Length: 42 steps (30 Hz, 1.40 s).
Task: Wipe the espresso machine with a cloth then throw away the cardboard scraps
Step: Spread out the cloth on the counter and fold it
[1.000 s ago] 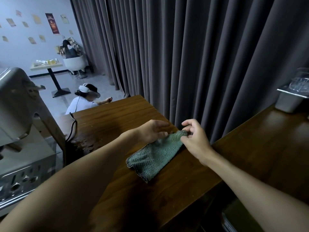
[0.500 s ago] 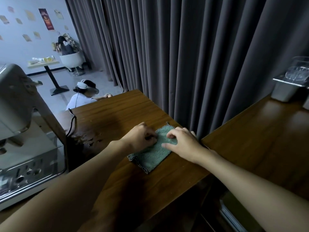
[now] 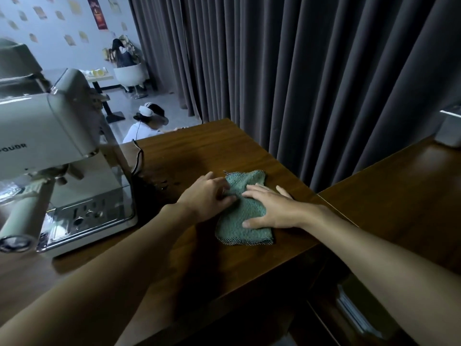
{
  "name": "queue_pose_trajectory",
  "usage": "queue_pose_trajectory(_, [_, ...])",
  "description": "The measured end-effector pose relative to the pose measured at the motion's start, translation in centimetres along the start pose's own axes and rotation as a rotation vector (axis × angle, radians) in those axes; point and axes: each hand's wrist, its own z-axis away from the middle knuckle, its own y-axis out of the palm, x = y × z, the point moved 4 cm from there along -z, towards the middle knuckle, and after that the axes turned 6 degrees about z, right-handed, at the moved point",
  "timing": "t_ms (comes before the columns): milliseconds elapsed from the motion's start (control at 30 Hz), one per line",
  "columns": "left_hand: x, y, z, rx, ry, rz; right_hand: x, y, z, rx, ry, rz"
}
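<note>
Left grip (image 3: pixel 207 193) sits at the left edge of the cloth (image 3: pixel 234 228) with its fingers bent and their tips on the fabric. I cannot tell if it pinches the edge or only presses on it. Right grip (image 3: pixel 269 208) lies flat across the middle of the cloth, fingers straight and spread and the palm down, holding nothing.

The cloth is green with a darker stitched border. It lies folded on the brown wooden surface (image 3: pixel 199 151), near the surface's right edge. The espresso machine (image 3: pixel 50 136) stands well to the left of the cloth. It is pale, its handle (image 3: pixel 22 221) points toward the camera, and it has a shiny metal tray (image 3: pixel 87 216) at its base. A black cable (image 3: pixel 138 158) runs down beside the machine's right side. A few dark flecks (image 3: pixel 169 183) lie on the wood between machine and left grip, too small to tell what they are.

A grey curtain (image 3: pixel 299 71) hangs behind the surface. A second wooden counter (image 3: pixel 399 196) lies to the right.
</note>
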Motion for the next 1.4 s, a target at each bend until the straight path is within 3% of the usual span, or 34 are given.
queue_pose_trajectory(200, [0.2,1.4,-1.8,-0.019,-0.114,-0.003,-1.2,-0.5,2.5,0.090,-0.015,0.060])
queue_pose_trajectory(400, [0.7,1.6,-4.2,0.047,-0.179,-0.034,-4.1,-3.2,0.6,-0.428,0.294,-0.155])
queue_pose_trajectory(500, [1.1,1.5,-4.9,0.057,-0.187,-0.016,-5.3,-3.2,-0.9,-0.431,0.398,-0.264])
queue_pose_trajectory(633, [0.9,1.5,-5.6,0.036,-0.239,0.063,-5.1,-3.3,-2.5,-0.432,0.423,-0.205])
queue_pose_trajectory(800, [0.0,0.7,-6.1,-0.001,-0.166,0.269,-4.7,-3.6,-3.0,-0.481,0.389,-0.215])
queue_pose_trajectory(1033, [-1.4,-2.4,-3.9,-0.167,-0.092,0.688,-4.5,-5.3,0.2,-0.563,0.177,-0.617])
queue_pose_trajectory(1167, [-3.4,-2.9,-0.3,-0.074,0.005,0.679,-3.7,-5.0,3.8,-0.463,0.050,-0.659])
queue_pose_trajectory(1400, [-4.6,-1.1,5.4,-0.006,0.100,0.477,-1.6,-3.8,8.6,-0.435,-0.084,-0.411])
